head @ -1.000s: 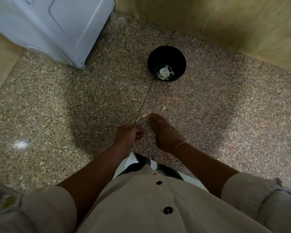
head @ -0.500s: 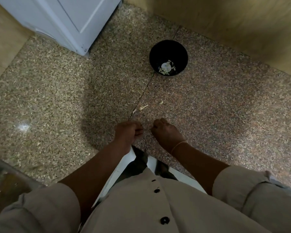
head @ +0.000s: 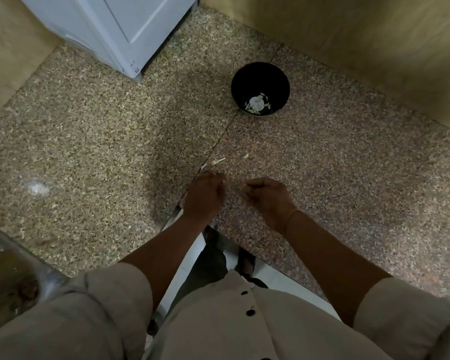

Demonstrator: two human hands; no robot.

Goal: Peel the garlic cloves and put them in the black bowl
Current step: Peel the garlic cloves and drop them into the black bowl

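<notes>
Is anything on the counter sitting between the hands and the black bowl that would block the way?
Nothing visible blocks it. Between the left hand, the right hand and the black bowl lie only a few small pale scraps, flat on the counter. The bowl's top is open.

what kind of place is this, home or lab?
Likely a home kitchen, at a counter corner: a speckled granite countertop, a white appliance at its back left, what looks like a steel sink at the near left, and a black bowl holding garlic pieces.
</notes>
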